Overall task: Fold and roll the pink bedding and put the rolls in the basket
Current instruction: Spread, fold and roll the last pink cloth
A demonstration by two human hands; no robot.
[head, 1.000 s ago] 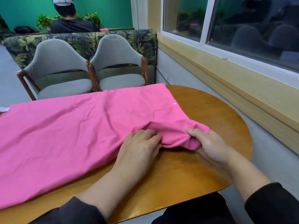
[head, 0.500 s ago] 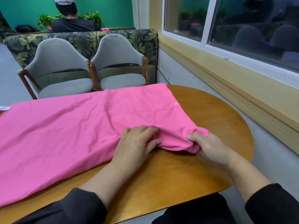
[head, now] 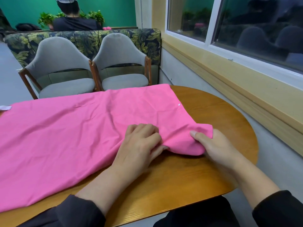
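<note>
- Pink bedding (head: 68, 138) is spread flat across a round wooden table (head: 213, 115); L part runs off the frame edge, near-R corner is bunched up.
- Small white button (head: 178, 104) is seen on the fabric nr its R edge.
- White tag (head: 5, 108) is seen at far L edge of the fabric.
- Left hand (head: 141, 145) is laid on the bedding nr the bunched corner, fingers curled into the cloth, a fold pinched at the fingertips.
- Right hand (head: 216, 146) is clamped on the bunched corner: thumb on top, fingers hidden under the fabric.
- Hands are just beside each other w/ a raised fold between.
- Two grey chairs (head: 118, 63) are set behind the table, leaf-print sofa back (head: 82, 38) behind them.
- Person's back (head: 73, 22) is seen beyond the sofa.
- Window (head: 246, 27) is along the R wall.
- Basket: not seen.
</note>
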